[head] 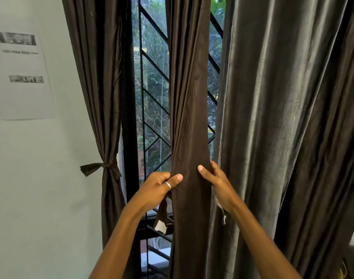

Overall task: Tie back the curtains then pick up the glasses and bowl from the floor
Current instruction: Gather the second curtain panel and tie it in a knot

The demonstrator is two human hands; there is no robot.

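The person's left hand [159,188] gripped the left edge of a narrow, gathered dark brown fabric curtain [189,117]. Its thumb was pressed flat on the front of the cloth, its fingers curled round behind, and it wore a silver ring [168,185]. The right hand [217,181] clasped the opposite edge at about the same height, thumb in front and fingers wrapped behind, so the curtain was bunched between the two hands. A thin brown fabric strip with a whitish end [162,218] hung down from beneath the left hand; whether that hand pinched it could not be told. A pale frayed strip [222,212] dangled just under the right wrist. Well to the left of the left hand hung a second dark brown curtain [99,87], cinched at its waist by a brown fabric tie [100,167]. Just right of the right hand a broad grey-brown satin curtain [282,137] fell loose. Behind the hands stood a black metal window grille [154,93] with green foliage beyond. Far left of the left hand a printed white paper sheet [21,77] was on the pale wall [41,178].
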